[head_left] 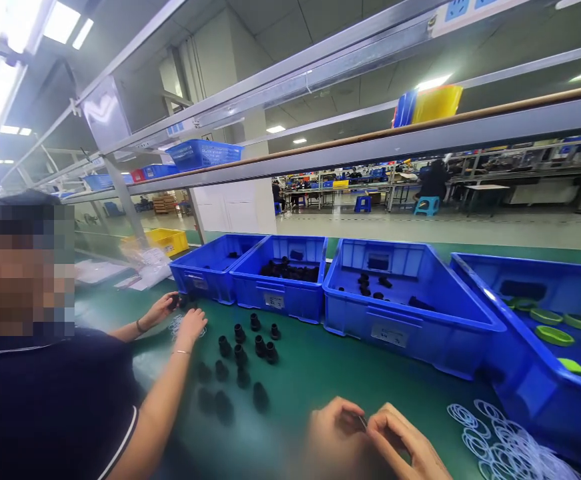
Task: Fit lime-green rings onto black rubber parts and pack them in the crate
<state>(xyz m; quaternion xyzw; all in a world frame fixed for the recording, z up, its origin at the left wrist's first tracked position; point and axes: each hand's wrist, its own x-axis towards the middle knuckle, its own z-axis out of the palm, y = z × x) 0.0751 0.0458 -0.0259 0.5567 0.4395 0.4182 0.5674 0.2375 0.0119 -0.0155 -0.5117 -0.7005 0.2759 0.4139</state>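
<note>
My left hand (334,427) and my right hand (404,437) meet low in the head view, over the green tabletop (295,373). Fingers of both are pinched around a thin, pale piece (363,421), mostly hidden, so I cannot tell its kind. The left hand is partly blurred. White thin rings (500,440) lie heaped to the right of my right hand. Left of my hands, several black, stepped cylindrical parts (241,355) stand on the tabletop, the nearer ones blurred.
Blue bins (390,337) line the back; some hold black parts, and the rightmost bin (535,360) holds green rings (554,335). At left a co-worker's hands (191,327) handle small dark parts beside another ring pile. A metal shelf rail (320,150) crosses above with a blue basket (204,153).
</note>
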